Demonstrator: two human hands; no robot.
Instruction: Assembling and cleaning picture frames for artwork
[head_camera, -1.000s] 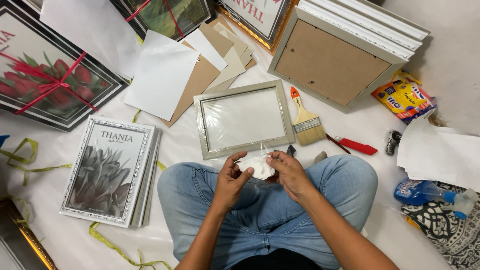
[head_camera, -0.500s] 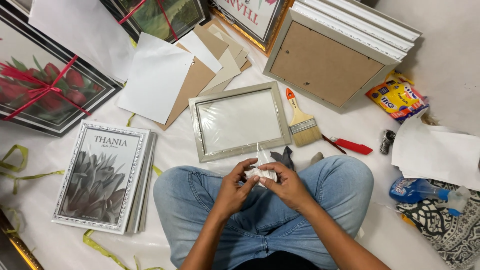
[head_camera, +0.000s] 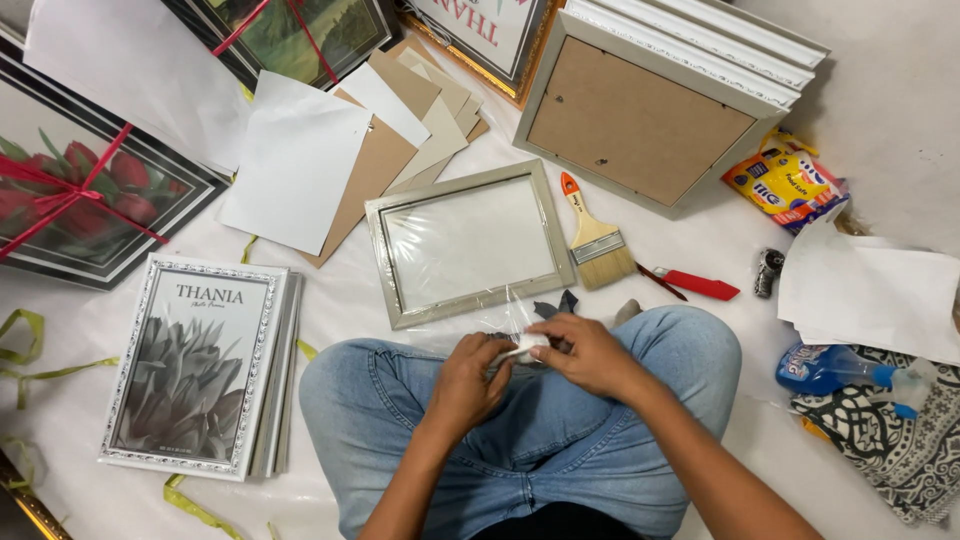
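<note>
I sit cross-legged in blue jeans on a white floor sheet. My left hand (head_camera: 470, 380) and my right hand (head_camera: 585, 352) meet over my lap, both pinching a small crumpled wad of clear plastic wrap (head_camera: 524, 345). A thin tail of the wrap rises toward the silver picture frame (head_camera: 468, 243), which lies flat just beyond my knees. A dark cloth (head_camera: 556, 304) peeks out behind my right hand.
A paintbrush (head_camera: 593, 238) and a red-handled cutter (head_camera: 698, 285) lie right of the frame. Stacked white frames (head_camera: 195, 365) are at left, card and paper sheets (head_camera: 340, 150) behind, a frame back (head_camera: 635, 125), a spray bottle (head_camera: 835, 368) and patterned cloth (head_camera: 900, 440) at right.
The wrap has been squeezed into a tighter wad between both hands. The camera view has shifted, so the floor items sit slightly higher and further left.
</note>
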